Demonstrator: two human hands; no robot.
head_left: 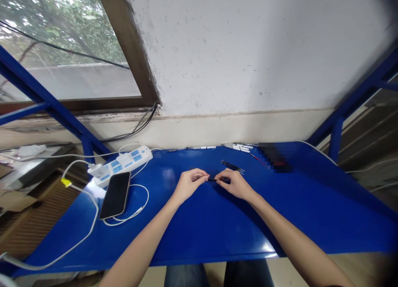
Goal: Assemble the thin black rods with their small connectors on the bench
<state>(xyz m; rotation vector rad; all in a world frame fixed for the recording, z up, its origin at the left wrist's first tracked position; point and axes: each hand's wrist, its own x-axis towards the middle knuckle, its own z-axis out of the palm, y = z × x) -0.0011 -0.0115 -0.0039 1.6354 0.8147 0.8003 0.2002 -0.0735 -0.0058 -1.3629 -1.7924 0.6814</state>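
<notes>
My left hand (189, 186) and my right hand (235, 184) face each other over the blue table (202, 229). Their fingertips pinch a thin black pen-like stick (212, 179) from opposite ends, and only its short middle part shows between them. Whether it is a whole pen or one part of it, I cannot tell. Just beyond my right hand lie several slim black pen-like sticks (231, 166), side by side. The tip of another small dark thing sticks out behind my left fingers, mostly hidden.
Along the wall lie several white-and-black pens (239, 147) and a red-tipped stick (254, 156). A blurred-out dark object (275, 157) is at the right. To the left are a power strip (126, 166), a phone (115, 195) and a looped white cable (148, 195).
</notes>
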